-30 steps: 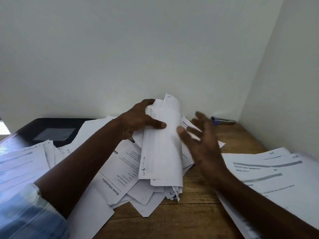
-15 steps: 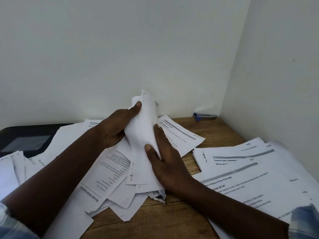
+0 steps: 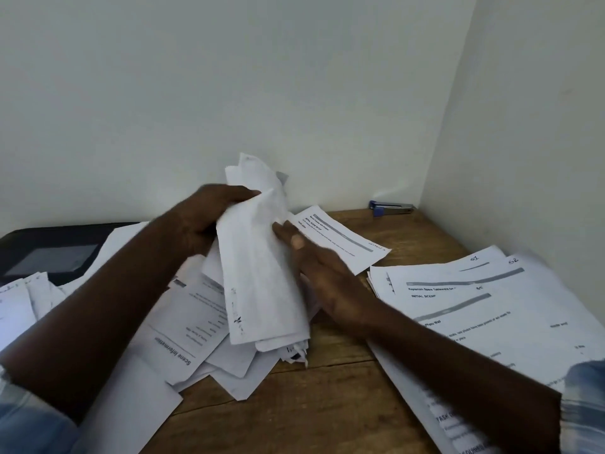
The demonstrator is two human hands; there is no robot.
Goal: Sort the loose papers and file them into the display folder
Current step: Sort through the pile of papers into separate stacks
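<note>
A bent bundle of white papers [image 3: 262, 267] stands tilted over the middle of the wooden table [image 3: 327, 398]. My left hand [image 3: 206, 221] grips its upper left edge, thumb across the front. My right hand [image 3: 324, 273] holds the bundle's right side with the thumb on the front sheet; its fingers are hidden behind. Loose printed sheets [image 3: 183, 326] lie spread under the bundle. A sorted stack of printed pages [image 3: 474, 309] marked with handwritten numbers lies to the right. A black display folder [image 3: 49, 253] lies at the far left, partly covered by papers.
A blue and silver stapler [image 3: 391, 208] lies in the far corner against the wall. White walls close the table at the back and right. One printed sheet [image 3: 343, 240] lies behind my right hand. More papers [image 3: 19, 299] lie at the left edge.
My right hand came in from the right and took hold of the bundle's right side. The bundle has bent and risen a little in both hands.
</note>
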